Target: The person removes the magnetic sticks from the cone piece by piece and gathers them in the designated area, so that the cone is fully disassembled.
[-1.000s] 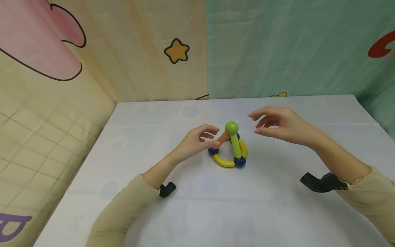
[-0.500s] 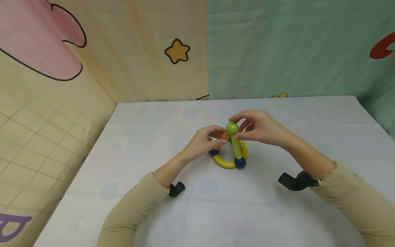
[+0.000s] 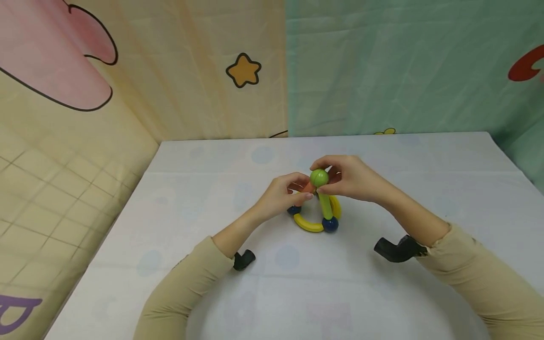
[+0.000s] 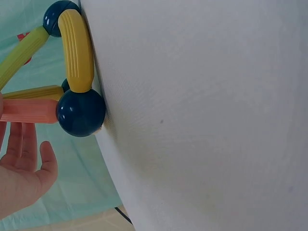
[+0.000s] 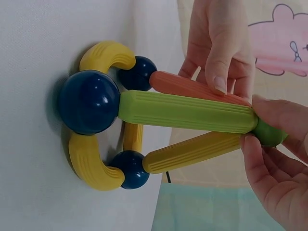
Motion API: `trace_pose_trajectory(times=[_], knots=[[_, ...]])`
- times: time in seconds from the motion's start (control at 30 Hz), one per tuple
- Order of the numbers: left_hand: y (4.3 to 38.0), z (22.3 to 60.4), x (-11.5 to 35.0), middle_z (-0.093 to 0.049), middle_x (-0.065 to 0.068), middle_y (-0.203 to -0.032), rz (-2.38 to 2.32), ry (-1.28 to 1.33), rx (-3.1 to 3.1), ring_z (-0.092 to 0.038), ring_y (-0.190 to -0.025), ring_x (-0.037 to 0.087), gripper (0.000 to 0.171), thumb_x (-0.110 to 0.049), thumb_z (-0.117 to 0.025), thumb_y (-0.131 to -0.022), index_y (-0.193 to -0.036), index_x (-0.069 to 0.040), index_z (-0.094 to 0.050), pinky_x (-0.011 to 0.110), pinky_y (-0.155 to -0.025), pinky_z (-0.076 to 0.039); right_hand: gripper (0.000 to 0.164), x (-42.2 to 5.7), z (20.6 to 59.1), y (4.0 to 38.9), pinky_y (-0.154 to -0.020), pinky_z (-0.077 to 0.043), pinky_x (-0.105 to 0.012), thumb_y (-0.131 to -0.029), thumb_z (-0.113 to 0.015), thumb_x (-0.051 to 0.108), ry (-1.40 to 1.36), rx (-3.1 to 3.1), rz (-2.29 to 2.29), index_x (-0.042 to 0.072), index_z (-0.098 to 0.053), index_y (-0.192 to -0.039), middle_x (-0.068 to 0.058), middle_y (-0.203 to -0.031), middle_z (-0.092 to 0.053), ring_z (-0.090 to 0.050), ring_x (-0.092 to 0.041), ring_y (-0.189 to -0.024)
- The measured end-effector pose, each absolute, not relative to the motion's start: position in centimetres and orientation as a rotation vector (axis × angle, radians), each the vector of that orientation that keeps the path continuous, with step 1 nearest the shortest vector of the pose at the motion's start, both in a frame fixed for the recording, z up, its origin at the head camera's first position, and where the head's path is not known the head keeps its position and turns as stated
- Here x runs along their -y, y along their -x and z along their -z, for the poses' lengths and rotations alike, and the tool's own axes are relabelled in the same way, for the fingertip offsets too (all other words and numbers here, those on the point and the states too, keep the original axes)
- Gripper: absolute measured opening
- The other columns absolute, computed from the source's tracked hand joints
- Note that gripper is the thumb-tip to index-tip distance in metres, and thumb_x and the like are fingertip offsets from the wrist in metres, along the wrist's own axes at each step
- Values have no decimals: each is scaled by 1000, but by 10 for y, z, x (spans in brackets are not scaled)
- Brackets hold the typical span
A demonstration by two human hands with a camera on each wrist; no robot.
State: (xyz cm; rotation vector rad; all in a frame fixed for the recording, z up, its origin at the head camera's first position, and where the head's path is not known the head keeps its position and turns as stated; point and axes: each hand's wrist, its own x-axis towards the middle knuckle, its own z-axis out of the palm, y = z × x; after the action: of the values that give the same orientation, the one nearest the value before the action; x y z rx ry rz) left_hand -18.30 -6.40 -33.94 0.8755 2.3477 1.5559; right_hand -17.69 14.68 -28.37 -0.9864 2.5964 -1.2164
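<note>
A magnetic-stick pyramid stands on the table: curved yellow sticks (image 3: 309,225) link blue balls (image 5: 90,102) in a ring, and straight green (image 5: 187,111), coral (image 5: 195,87) and yellow (image 5: 192,153) sticks rise to a green ball (image 3: 319,178) on top. My left hand (image 3: 276,197) pinches the coral stick, its thumb on the near side. On the other side, my right hand (image 3: 350,177) holds the green ball between thumb and fingers, at the upper end of the green stick. In the left wrist view, the pyramid's top lies outside the frame.
The white-covered table (image 3: 272,288) reaches back to a patterned cloth backdrop (image 3: 361,71). Black curved pieces (image 3: 397,249) stick out from both sleeve cuffs, low over the table.
My right hand has come in from the right and taken hold of the green ball. The left hand has shifted slightly right along the coral stick. The pyramid has stayed in place.
</note>
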Motion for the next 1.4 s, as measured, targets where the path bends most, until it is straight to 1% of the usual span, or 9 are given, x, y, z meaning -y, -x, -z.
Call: trace_pose_trajectory(times=[0.17,0.43,0.67,0.9,1.17,1.4], knots=[[183,340,64,-63,6,-108,-1555,-886,-2348,-57,-100,18,27,-13,-65,-88,-113,-4,-61,39,-86,-46,35,-143,284,176,-70,-52,-31,-78,-72,-3,1070,-2641,1136,1,-57,-109,-6,-98,-60,-57,-18,-77],[183,339,64,-63,4,-106,-1547,-890,-2363,-57,-98,16,27,-12,-66,-88,-113,-5,-61,36,-85,-46,38,-141,286,172,-78,-49,-38,-75,-74,-3,1107,-2744,1093,1,-57,-108,-5,-100,-60,-54,-18,-87],[184,340,65,-63,4,-107,-1535,-889,-2385,-57,-98,16,29,-13,-66,-87,-115,-4,-61,33,-86,-46,39,-140,287,170,-80,-48,-34,-74,-76,-4,1135,-2796,1089,1,-58,-108,-6,-101,-60,-55,-18,-90],[185,341,64,-63,4,-109,-1554,-874,-2373,-57,-98,15,30,-13,-67,-87,-115,-4,-61,27,-83,-47,40,-141,289,170,-78,-50,-35,-72,-77,-4,1169,-2840,1081,1,-59,-107,-7,-102,-61,-56,-18,-89],[185,341,65,-63,5,-109,-1558,-851,-2378,-58,-98,15,32,-14,-68,-86,-116,-3,-61,29,-84,-47,41,-140,290,170,-76,-50,-35,-69,-79,-5,1181,-2875,1101,2,-61,-105,-6,-99,-61,-56,-17,-86],[185,340,65,-63,6,-109,-1546,-863,-2392,-58,-97,15,32,-13,-67,-86,-116,-2,-61,29,-86,-46,41,-137,291,169,-74,-51,-32,-66,-79,-9,1178,-2900,1140,3,-62,-101,-5,-96,-61,-56,-17,-85]])
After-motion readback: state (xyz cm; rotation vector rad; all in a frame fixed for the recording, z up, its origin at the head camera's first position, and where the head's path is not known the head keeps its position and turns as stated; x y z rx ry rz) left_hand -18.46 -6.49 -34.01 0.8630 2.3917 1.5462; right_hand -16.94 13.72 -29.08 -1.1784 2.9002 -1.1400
